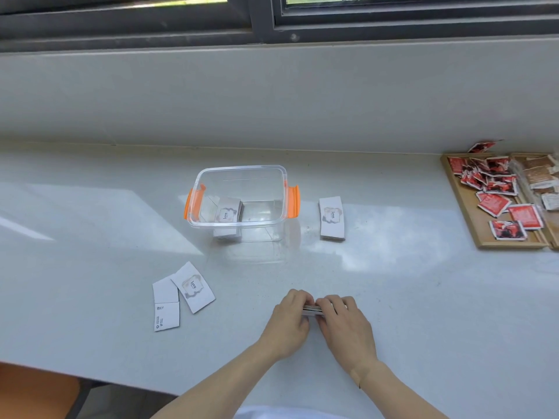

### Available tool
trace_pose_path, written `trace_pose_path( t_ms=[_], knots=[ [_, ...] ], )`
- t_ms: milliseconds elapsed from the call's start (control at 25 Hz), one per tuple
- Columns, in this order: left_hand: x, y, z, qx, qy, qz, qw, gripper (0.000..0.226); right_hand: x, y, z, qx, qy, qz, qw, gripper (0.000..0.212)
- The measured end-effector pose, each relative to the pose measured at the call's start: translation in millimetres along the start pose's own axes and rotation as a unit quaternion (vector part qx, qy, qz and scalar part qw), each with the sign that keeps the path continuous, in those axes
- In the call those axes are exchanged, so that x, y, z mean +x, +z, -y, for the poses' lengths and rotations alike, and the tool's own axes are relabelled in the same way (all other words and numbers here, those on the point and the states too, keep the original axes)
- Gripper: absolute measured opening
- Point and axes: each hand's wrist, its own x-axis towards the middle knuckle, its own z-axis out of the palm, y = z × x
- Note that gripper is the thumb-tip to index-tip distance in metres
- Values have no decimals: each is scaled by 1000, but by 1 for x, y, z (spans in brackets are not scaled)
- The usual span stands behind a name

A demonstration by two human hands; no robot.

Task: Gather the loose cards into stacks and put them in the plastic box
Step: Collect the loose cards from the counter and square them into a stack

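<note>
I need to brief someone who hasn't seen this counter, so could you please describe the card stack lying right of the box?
Find the clear plastic box with orange handles in the middle of the white counter. Just beyond its right handle, apart from it, lies the card stack, face up. Unlike the loose cards near the left front, it is neatly squared and alone.

Wood tray w/ red packets

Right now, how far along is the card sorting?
One stack already sits in the plastic box. The left hand and right hand are squaring another stack. Left: the stack right of the box and loose cards at left.
</note>
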Motion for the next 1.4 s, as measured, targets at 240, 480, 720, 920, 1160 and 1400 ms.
trace_pose_path(
  t_ms=[240,480,720,920,1160,1400],
  knots=[
    [2,5,9,127,30,-12,991,37,-1,-9,6,0,11,11,1000,33],
    [-2,-48,54,161,39,22,986,55,-5,-13,10,-17,18,29,999,25],
    [-12,-156,136,284,-9,-18,959,65,-6,-12,14,-24,42,42,998,30],
    [-21,-198,172,313,-72,46,946,75,-5,-8,12,-33,37,40,998,39],
    [-18,-202,178,311,-60,54,947,66,-6,-3,10,-37,34,41,998,48],
    [-9,-202,179,270,-86,22,959,58,-11,-1,9,-37,39,52,997,49]
  ],
)
